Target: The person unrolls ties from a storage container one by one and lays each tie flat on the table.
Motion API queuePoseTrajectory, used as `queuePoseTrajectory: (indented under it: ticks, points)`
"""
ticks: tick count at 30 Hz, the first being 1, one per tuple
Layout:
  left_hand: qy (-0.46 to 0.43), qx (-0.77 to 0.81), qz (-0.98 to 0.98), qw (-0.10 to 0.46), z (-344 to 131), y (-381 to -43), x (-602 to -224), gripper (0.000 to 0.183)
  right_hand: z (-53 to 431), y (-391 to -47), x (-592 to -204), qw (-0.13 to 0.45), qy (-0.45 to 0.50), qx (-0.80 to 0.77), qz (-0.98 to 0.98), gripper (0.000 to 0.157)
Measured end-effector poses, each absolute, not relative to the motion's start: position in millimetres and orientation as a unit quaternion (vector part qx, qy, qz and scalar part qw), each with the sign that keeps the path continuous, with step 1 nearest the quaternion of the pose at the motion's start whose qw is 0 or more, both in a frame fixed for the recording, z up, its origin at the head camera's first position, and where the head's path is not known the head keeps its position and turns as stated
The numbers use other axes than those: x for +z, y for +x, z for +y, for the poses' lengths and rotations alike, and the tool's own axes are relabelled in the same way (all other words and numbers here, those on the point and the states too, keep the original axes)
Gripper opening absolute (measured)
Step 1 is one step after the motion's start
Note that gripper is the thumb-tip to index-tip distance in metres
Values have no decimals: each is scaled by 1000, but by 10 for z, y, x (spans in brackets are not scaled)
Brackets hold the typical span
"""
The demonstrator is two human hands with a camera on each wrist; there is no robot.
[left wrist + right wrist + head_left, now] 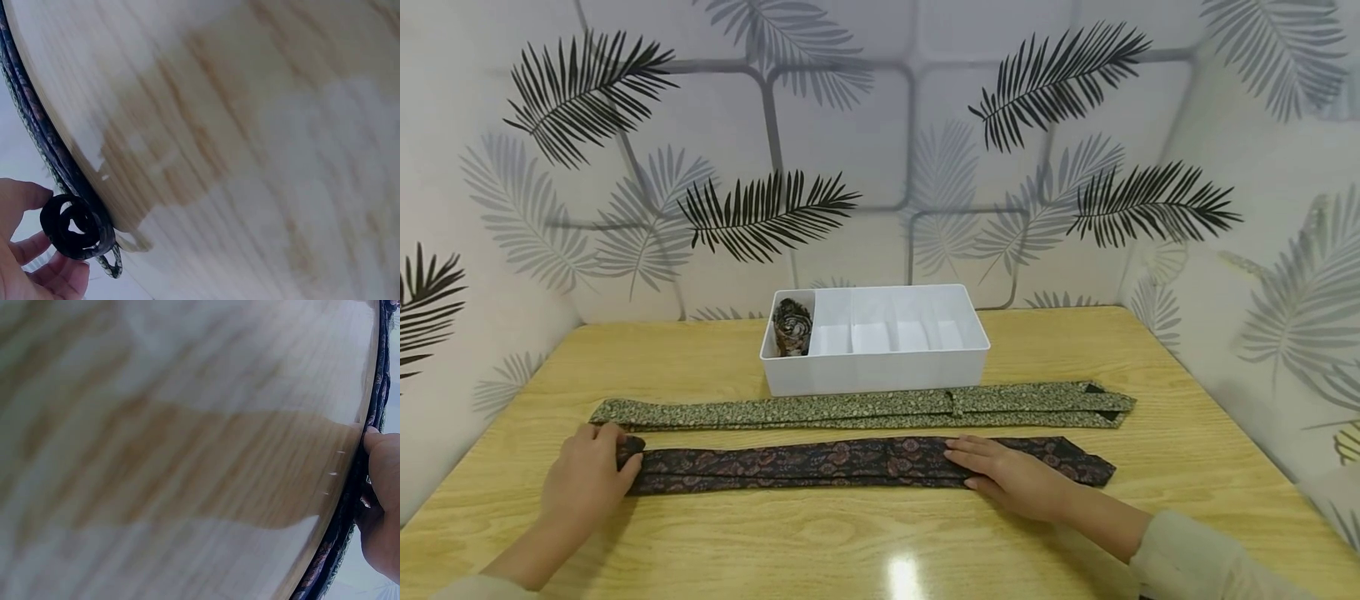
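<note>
A dark patterned necktie [820,467], folded lengthwise, lies across the table with its pointed end to the right. At its left end my left hand [580,475] grips a small coil. In the left wrist view that rolled end [76,251] shows as a loose spiral standing on edge, with thumb and fingers [59,275] about it. My right hand [1018,479] rests on the tie nearer its point, fingers extended along the cloth. Behind it, a green patterned necktie [850,408] stretches roughly parallel, touched by neither hand as far as the head view shows.
A white divided box [880,371] stands behind the ties. Its leftmost compartment holds a rolled brown patterned tie [792,325]. The wooden table [790,542] reaches back to a leaf-patterned wall [842,125].
</note>
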State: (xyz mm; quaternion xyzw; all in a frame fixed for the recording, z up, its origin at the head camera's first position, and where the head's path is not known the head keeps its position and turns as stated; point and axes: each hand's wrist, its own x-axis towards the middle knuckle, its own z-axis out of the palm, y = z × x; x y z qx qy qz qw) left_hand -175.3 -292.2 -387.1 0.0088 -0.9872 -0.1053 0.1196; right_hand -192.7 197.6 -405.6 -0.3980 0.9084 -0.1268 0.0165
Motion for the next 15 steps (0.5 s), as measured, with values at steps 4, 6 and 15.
queuePoseTrajectory:
  ticks: [4,6,15]
  points:
    - [13,-107,-987,119,-2982,-1748,-3867,31,1973,-1921,-4055,15,-398,-125,909,42]
    - [11,-108,-986,123,-3013,-1745,-3869,28,1971,-1919,-4053,14,-398,-125,909,42]
    - [9,-116,-979,166,-3119,-1736,-3890,18,1969,-1916,-4057,15,-396,-122,910,42]
